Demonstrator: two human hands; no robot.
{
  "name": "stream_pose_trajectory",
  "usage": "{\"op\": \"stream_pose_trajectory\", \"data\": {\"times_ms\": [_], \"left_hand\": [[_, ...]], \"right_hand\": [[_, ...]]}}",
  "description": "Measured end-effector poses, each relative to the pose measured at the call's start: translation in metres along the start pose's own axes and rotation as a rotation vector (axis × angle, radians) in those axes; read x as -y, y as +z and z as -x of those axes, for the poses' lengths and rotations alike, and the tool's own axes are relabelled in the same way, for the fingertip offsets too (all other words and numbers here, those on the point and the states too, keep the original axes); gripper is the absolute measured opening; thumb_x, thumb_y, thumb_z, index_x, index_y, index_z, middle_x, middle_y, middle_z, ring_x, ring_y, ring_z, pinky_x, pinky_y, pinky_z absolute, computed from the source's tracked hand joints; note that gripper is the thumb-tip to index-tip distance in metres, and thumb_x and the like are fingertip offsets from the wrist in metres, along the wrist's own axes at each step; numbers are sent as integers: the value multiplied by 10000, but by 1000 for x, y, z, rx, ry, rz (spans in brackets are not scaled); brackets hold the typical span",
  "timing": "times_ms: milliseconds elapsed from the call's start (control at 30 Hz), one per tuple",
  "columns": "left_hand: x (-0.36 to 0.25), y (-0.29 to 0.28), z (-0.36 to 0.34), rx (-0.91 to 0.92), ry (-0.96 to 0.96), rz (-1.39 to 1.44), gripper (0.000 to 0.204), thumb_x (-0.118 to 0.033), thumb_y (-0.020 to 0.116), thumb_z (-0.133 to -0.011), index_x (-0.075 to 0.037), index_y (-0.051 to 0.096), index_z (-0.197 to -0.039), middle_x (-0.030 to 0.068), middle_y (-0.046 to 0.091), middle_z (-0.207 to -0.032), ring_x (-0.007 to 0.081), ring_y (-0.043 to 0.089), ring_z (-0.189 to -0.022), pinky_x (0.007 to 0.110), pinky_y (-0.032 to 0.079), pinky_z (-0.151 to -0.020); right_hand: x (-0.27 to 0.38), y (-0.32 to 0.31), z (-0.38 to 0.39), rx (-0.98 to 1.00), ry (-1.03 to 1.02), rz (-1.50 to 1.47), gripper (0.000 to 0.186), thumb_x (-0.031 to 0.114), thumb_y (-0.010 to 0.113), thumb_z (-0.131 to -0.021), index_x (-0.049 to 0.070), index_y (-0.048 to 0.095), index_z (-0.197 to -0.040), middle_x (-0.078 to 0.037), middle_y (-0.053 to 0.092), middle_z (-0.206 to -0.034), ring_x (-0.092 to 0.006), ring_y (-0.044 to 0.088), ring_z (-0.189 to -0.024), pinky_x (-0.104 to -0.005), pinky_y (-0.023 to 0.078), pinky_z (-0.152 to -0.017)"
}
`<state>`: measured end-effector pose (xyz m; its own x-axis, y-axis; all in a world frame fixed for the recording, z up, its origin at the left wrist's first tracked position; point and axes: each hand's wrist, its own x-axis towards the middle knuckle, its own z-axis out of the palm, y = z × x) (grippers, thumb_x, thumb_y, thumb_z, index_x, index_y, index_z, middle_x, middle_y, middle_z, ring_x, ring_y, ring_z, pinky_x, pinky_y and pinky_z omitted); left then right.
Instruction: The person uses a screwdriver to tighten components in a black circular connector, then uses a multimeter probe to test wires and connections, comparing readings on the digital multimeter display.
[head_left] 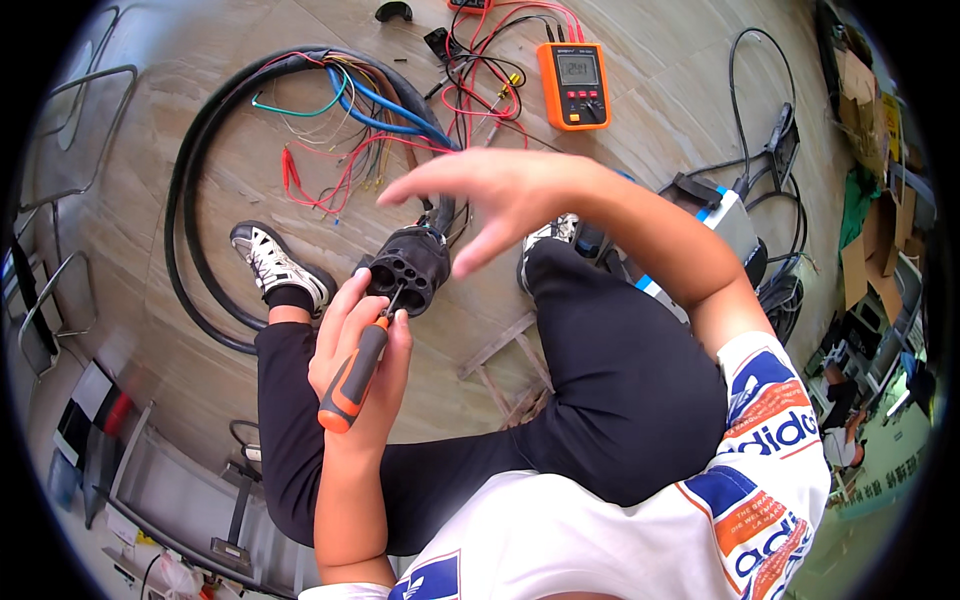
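Observation:
A black round charging-type plug [408, 268], with several round holes in its face, is on the floor side between my feet, at the end of a thick black cable. My left hand [350, 335] is closed around an orange and grey screwdriver [355, 375], whose shaft points into the plug's face. Some left fingertips rest near the plug's rim; whether they also grip it I cannot tell. Above and beyond the plug, my right hand [490, 195] is held in the air, fingers and thumb apart, with nothing in it. It partly covers the cable where it meets the plug.
The black cable [180, 190] loops on the tiled floor around my left shoe, with loose coloured wires [350, 110]. Farther off lies an orange multimeter [574, 85] with test leads. A blue and white case [730, 220] stands at right; metal chairs [90, 190] are at left.

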<state>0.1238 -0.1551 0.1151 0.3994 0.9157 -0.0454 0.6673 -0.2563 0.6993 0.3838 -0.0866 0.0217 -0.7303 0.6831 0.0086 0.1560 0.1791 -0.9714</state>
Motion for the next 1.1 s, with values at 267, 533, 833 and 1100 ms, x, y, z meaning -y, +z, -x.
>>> {"op": "stream_pose_trajectory", "data": {"times_ms": [267,533,833,1100], "left_hand": [[-5,-7,-8,18,-42,-20,239,24,734,-828,30,638,-1047,232,666,-1203,365,687,-1040,407,558,-916],[-29,-52,-6,7,-222,152,256,79,713,-835,49,637,-1078,157,693,-1175,164,677,-946,251,570,-746],[-20,-49,-7,-28,-199,249,235,86,712,-839,47,667,-1066,155,708,-1118,134,665,-888,208,541,-713],[-2,-39,-1,-5,-161,470,282,79,693,-883,42,635,-1157,171,651,-1206,216,646,-1110,304,542,-937]], "right_hand": [[10,47,-25,74,8,-34,745,193,866,-688,68,529,-1341,-162,628,-1265,-368,579,-1226,-454,493,-1020],[7,48,-23,67,9,-7,740,210,871,-682,73,533,-1325,-155,621,-1273,-371,581,-1214,-454,484,-1022],[8,50,-22,68,13,-12,759,215,877,-684,72,524,-1340,-151,617,-1289,-363,579,-1221,-447,477,-1032],[14,46,-24,74,29,-38,769,195,884,-669,75,526,-1338,-153,619,-1272,-366,583,-1208,-450,480,-1006]]}}
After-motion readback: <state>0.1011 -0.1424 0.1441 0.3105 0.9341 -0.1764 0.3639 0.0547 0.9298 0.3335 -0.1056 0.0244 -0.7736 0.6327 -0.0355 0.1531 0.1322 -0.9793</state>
